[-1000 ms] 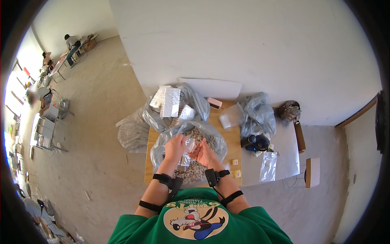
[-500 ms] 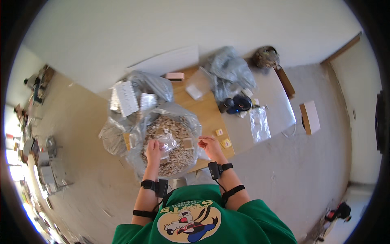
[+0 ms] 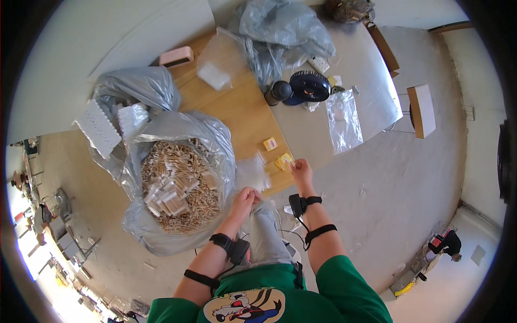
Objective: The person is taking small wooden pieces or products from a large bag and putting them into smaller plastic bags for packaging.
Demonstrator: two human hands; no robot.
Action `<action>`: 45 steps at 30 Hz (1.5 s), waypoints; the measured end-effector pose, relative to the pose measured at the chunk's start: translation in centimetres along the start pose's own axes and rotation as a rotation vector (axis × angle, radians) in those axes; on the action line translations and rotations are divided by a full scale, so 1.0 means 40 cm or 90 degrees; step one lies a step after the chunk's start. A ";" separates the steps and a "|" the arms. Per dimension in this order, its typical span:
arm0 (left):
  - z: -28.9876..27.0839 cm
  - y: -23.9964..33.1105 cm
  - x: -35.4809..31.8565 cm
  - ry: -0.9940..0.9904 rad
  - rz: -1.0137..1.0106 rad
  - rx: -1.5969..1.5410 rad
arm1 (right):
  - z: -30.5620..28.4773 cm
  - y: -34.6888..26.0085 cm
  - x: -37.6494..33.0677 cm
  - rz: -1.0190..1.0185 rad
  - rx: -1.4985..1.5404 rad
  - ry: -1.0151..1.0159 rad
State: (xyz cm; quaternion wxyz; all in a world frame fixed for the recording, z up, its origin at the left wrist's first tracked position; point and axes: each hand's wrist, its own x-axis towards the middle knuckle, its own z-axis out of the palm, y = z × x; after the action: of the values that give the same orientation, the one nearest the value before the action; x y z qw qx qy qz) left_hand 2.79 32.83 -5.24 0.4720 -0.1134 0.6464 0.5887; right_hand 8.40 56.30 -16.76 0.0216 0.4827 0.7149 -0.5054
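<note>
wooden table (image 3: 237, 110), grey bags (image 3: 161, 129), fan (image 3: 309, 87), yellow packets (image 3: 277, 153)

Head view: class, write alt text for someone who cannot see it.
A person's right hand touches a small yellow packet at the wooden table edge; the left hand holds a clear bag beside a sack of wooden sticks.

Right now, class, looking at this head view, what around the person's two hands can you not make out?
- Right hand: touches a yellow packet; whether it is gripped is too small to tell.
- Left hand: its fingers curl by a clear bag, which is blurred.
- Big bag: the pale sticks inside are too small to identify.
- Grey bags at the top: their folds hide the contents.
</note>
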 end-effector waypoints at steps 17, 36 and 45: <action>-0.054 -0.155 0.191 0.353 -0.053 0.205 | 0.197 -0.136 -0.237 -0.205 -0.237 -0.306; -0.298 0.176 -0.021 0.414 0.294 0.689 | 0.189 -0.177 -0.268 -0.026 -0.069 -0.343; -0.319 0.125 -0.036 0.478 0.320 0.633 | 0.128 -0.288 -0.351 0.004 0.010 -0.336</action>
State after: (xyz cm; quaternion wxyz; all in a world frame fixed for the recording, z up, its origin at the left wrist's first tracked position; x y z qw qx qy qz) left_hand -6.06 22.57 -2.67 0.0596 0.0744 0.9677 0.2333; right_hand 5.32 42.86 -3.88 0.2051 0.3370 0.6791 -0.6191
